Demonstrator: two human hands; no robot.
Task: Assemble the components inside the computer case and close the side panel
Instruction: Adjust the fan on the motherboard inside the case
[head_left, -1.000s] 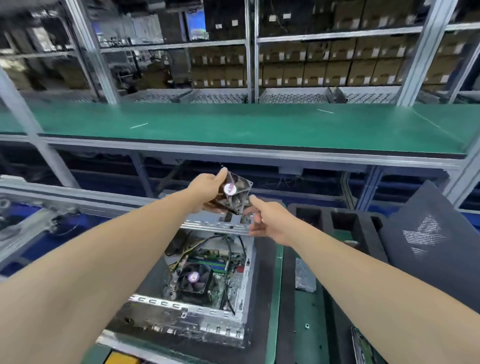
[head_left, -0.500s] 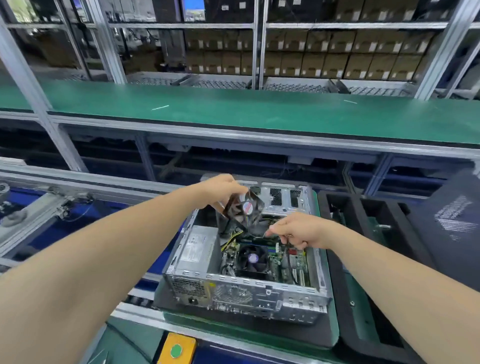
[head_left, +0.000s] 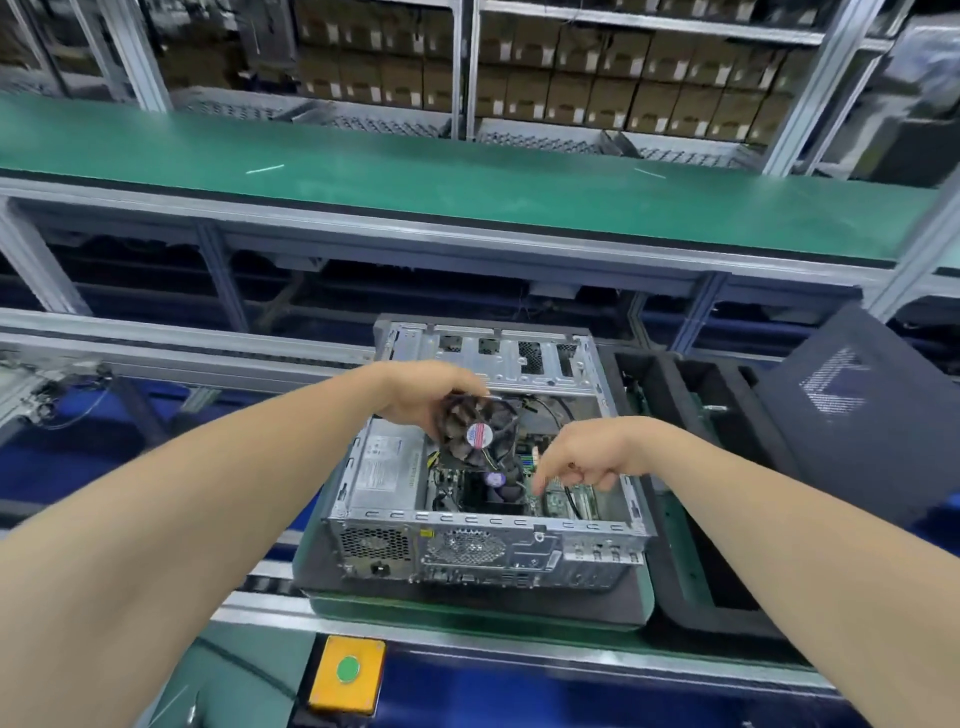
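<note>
Left hand (head_left: 415, 395) grip clamps black square fan (head_left: 478, 435) over open silver metal computer case (head_left: 483, 545). Right hand (head_left: 592, 457) grip curled, forefinger down; contents indeterminate.

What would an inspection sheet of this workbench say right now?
Surface: green pallet on a conveyor line, with a dark mat under the case.
Job's things: open computer case; loose black fan above it; dark side panel off the case, at the right.
Clutter: black foam tray beside the case.
Grips: left hand holds the fan; right hand points its index finger into the case, hold unclear.
Cables: thin wires hang from the fan; black cables inside the case.
Surroundings: green shelf; racks of cardboard boxes; yellow box with green button.
</note>
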